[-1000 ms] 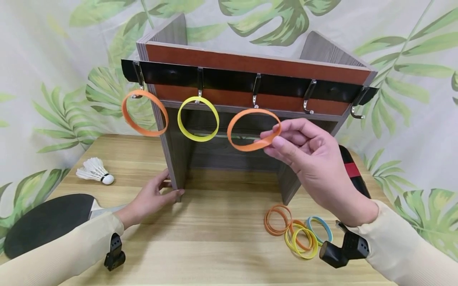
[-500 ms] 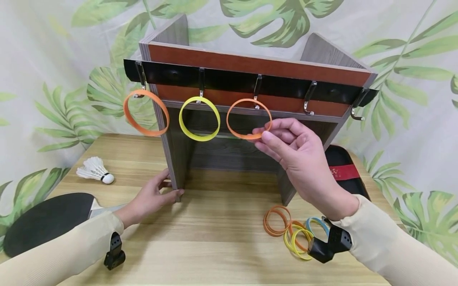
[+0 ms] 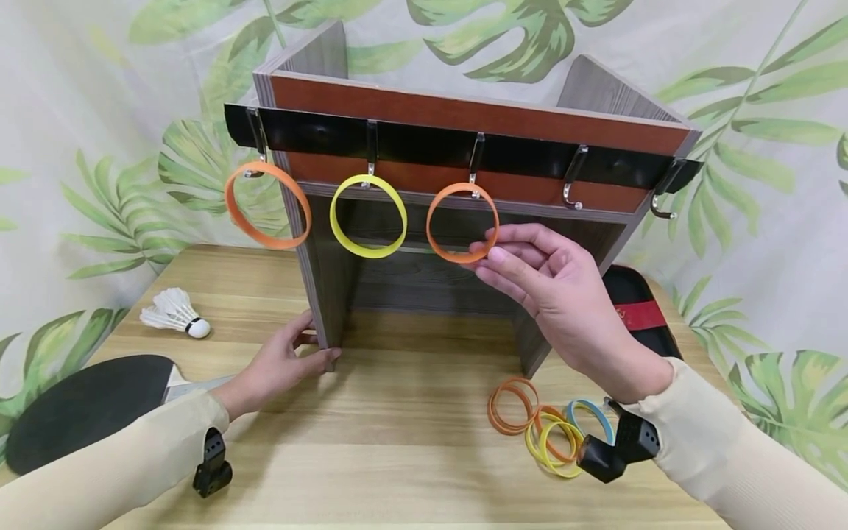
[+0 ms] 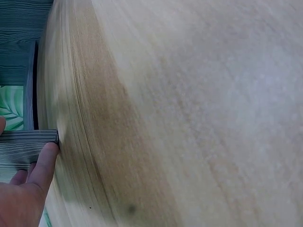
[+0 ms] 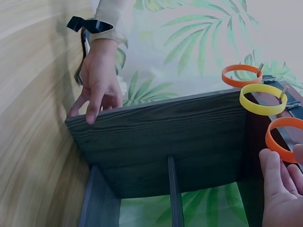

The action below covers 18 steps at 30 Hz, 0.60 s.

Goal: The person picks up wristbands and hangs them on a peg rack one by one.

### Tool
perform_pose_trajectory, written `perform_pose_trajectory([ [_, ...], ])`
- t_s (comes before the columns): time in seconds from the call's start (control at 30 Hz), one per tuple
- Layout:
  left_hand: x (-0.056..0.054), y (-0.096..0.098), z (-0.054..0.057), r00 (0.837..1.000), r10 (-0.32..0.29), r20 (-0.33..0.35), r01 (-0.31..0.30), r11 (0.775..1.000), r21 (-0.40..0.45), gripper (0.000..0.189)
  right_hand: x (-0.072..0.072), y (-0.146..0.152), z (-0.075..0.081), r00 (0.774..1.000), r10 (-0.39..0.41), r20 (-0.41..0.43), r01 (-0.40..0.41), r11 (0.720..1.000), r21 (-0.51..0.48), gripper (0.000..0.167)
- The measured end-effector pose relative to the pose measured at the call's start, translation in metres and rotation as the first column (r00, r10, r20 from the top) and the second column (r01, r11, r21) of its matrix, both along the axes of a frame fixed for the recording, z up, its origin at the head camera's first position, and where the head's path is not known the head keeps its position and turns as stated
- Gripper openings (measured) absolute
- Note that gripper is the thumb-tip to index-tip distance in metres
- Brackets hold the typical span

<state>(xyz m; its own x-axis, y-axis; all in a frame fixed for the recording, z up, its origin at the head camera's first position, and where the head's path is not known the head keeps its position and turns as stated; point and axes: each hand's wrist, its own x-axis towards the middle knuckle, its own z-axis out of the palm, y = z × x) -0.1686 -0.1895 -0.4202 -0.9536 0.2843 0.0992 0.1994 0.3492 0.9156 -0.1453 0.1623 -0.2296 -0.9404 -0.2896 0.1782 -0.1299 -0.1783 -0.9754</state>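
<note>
My right hand pinches the lower right of an orange wristband between thumb and fingers. The top of that band is at the third hook of a black hook rail. Another orange wristband hangs from the leftmost hook, and a yellow wristband from the second. With my left hand I grip the lower front edge of the left side panel of a grey wooden stand. In the left wrist view the thumb lies along that panel's edge.
Several loose orange, yellow and blue wristbands lie on the table below my right forearm. A shuttlecock and a black paddle are at the left. Behind my right wrist sits a black case with a red band.
My right hand has moved left, bringing the orange wristband from below the third hook up to it. The left hand stays on the panel.
</note>
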Motion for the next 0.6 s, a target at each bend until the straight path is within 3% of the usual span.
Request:
perform_pose_trajectory([
  [0.37,-0.001,-0.001,-0.001,1.000,0.001,0.009,-0.001,1.000,-0.003,0.065,0.004,0.026,-0.013,0.997,0.063,0.035,-0.067,0.991,0.119,0.021],
  [0.47,-0.002,-0.001,-0.002,1.000,0.001,0.010,-0.001,1.000,-0.006,0.065,0.006,0.039,-0.019,0.994,0.096,0.043,-0.103,0.973,0.207,0.022],
  [0.6,-0.002,-0.001,-0.003,1.000,0.003,0.015,-0.003,1.000,0.000,0.062,0.006,0.057,-0.029,0.989,0.139,0.052,-0.148,0.929,0.339,0.027],
])
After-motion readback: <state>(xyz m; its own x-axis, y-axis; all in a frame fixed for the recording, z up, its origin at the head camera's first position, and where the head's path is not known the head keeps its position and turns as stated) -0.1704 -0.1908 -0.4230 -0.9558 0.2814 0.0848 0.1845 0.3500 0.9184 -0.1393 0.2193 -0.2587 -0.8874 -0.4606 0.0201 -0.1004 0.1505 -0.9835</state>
